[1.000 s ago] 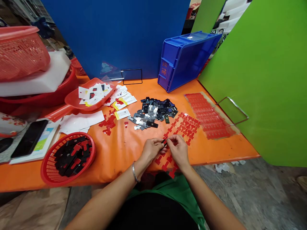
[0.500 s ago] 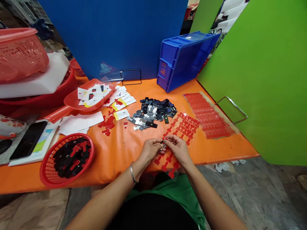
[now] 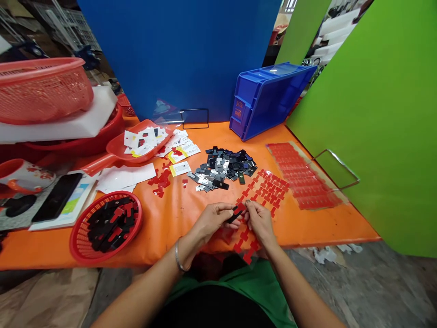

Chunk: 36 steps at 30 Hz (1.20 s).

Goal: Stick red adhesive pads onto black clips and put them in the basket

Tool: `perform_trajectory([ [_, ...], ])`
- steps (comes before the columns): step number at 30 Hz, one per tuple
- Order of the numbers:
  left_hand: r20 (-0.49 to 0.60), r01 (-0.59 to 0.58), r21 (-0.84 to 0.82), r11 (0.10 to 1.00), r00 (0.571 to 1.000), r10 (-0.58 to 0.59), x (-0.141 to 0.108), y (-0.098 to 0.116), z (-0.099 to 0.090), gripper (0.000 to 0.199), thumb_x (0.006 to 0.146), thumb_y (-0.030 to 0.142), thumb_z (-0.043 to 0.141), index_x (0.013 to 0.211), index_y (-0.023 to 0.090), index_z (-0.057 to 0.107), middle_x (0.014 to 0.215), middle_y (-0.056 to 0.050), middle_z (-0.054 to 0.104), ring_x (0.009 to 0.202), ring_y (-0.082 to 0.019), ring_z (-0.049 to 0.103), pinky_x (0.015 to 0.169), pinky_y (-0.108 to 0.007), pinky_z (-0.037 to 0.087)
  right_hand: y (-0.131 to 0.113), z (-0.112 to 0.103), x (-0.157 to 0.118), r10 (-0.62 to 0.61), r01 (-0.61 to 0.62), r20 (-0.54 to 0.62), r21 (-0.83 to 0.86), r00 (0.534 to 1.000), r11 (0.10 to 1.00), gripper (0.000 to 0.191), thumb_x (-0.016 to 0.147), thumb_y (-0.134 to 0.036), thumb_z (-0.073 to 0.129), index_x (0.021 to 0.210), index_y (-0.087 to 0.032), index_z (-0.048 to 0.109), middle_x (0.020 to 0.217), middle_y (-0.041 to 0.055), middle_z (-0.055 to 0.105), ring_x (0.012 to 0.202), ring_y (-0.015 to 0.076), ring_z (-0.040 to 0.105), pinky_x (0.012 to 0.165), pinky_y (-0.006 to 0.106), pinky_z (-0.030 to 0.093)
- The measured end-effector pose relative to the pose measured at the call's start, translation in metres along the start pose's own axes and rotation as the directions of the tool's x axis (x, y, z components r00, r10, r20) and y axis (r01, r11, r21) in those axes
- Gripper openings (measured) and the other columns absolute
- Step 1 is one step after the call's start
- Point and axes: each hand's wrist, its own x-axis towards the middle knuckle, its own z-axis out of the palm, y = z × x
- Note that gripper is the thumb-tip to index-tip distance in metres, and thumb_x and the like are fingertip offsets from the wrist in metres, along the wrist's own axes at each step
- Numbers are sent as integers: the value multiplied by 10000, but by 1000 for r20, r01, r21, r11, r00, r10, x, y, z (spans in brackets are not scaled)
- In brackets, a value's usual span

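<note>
My left hand (image 3: 211, 218), fingers closed, grips a small black plate (image 3: 235, 213) with a red sticker (image 3: 240, 208) lying along its face. Close to the plate's right end, my right hand (image 3: 260, 221) is pinched shut; what sits between its fingertips is too small to make out. Below and behind both hands lies a clear sheet of red T-shaped stickers (image 3: 273, 186). Beyond them is a heap of black and silver plates (image 3: 227, 164). A red basket (image 3: 75, 239) at the left holds black plates, some bearing red stickers.
Loose red pieces (image 3: 160, 182) and paper cards (image 3: 180, 168) lie left of the heap. A red dustpan (image 3: 112, 150) holds more cards. At the left are a phone (image 3: 56, 198) and a mug (image 3: 23, 175). A blue crate (image 3: 244, 114) stands at the back, a red sheet (image 3: 300, 177) at right.
The plate has turned so its red-stickered face shows. My right hand has shifted slightly away from my left. The whole view has moved a little down and right.
</note>
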Motion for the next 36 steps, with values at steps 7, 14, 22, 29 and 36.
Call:
perform_trajectory([
  [7,-297,-147,645,750,856,423,-83,79,-93,381,737,446,622,997,172,680,909,-82,702,810,-231,654,772,-339,502,-2,2,-3,-215,229,87,-198,973,953,306,782,-487,575,749,-188,632,659,32,622,566,161,545,509,272,443],
  [14,-497,526,836,156,605,622,-142,92,-188,308,791,372,516,995,223,692,838,-27,698,778,-271,613,714,-376,451,-13,22,24,-531,510,129,-533,838,675,225,853,-323,483,858,-210,678,889,86,595,780,212,571,641,337,464],
  [22,-333,145,942,303,518,788,-125,79,-151,296,802,409,537,965,210,682,1028,-49,671,984,-241,585,919,-352,414,-12,47,55,-610,559,180,-649,772,516,110,823,-224,497,807,-212,605,858,73,550,843,232,494,654,341,438],
  [29,-296,-197,235,952,918,263,-53,23,-71,363,707,437,685,912,139,703,934,-104,700,895,-197,630,857,-297,462,-19,49,8,-721,637,196,-653,665,410,126,865,-214,487,742,-212,512,743,45,553,771,205,479,695,333,389],
  [36,-197,-139,-296,945,977,81,-14,-12,-20,330,591,349,800,751,100,653,723,-32,630,657,-84,572,664,-180,467,-20,51,-37,-729,701,350,-670,588,244,99,857,-172,506,799,-213,575,852,61,628,816,219,500,713,372,350],
])
